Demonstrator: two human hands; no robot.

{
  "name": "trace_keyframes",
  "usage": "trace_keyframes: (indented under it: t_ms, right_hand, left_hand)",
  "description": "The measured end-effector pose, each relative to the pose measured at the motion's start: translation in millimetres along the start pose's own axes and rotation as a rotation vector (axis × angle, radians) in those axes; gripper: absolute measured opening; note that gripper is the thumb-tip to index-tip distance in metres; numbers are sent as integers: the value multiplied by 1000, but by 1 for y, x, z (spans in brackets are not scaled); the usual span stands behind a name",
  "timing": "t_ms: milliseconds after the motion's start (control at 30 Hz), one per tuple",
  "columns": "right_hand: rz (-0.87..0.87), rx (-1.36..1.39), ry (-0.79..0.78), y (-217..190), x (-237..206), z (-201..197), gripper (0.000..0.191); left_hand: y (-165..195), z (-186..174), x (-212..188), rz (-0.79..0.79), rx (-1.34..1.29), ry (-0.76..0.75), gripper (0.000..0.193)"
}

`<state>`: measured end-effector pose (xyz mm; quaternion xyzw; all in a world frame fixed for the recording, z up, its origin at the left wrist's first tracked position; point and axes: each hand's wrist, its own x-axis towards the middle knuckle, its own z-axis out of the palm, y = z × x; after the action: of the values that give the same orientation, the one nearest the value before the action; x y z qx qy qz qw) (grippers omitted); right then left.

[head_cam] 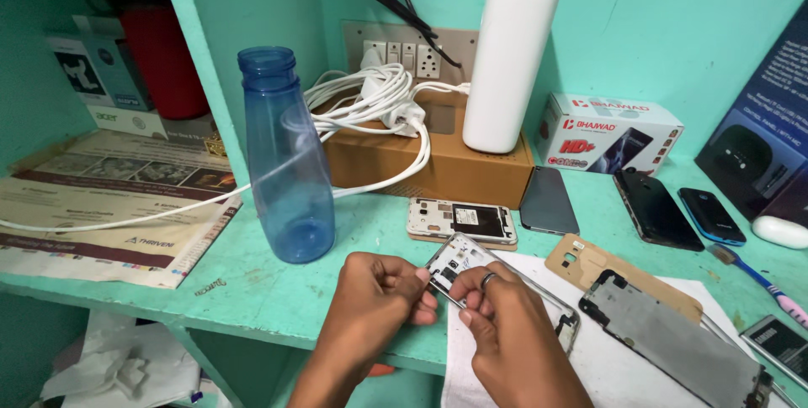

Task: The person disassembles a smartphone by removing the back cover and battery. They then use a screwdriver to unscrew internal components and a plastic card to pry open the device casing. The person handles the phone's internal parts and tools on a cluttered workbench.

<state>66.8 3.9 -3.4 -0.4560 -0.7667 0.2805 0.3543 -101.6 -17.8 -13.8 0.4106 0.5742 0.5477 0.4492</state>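
At the front edge of the mint-green painted table [278, 298], both hands are pinched together on a silver-rimmed opened phone frame with bare circuit parts [471, 269]: the left hand [374, 298] grips its near left side, and the right hand [505, 332], wearing a ring, covers its middle, with little free room around them. A tall clear blue plastic bottle [286, 164], open-topped with nothing visible inside, stands just left of the hands, and a grey metal phone back plate [673, 341] lies on white paper [606, 374] to the right. Toward the back edge, by the green wall, a brown cardboard box [438, 164] carries coiled white cables [370, 101] and a tall white rounded device [509, 58].
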Motion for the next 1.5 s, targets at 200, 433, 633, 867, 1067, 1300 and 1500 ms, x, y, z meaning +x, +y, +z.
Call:
trace_keyframes:
  t_ms: [200,433,633,867,1067,1300,1500]
  right_hand:
    - [101,-6,-51,-2,3,-3,20]
    - [80,-21,-44,-4,0,1,26]
    - [-62,-10,-57,13,1,-5,20]
    - [-139,-216,23,63,-12,-91,17]
    - [166,-472,-20,102,-21,-111,10]
    - [9,-276,-42,93,-17,-90,12]
    - [17,-267,-92,62,-6,-75,13]
  left_hand:
    - [5,0,-4,-34,66,11,25]
    - [7,0,-8,-46,120,22,26]
    - [13,3,-9,-35,174,48,25]
    - [27,1,-18,-95,249,83,33]
    - [28,1,-22,-174,192,149,32]
    - [19,-3,-17,-55,63,149,34]
    - [13,-2,-16,47,91,99,33]
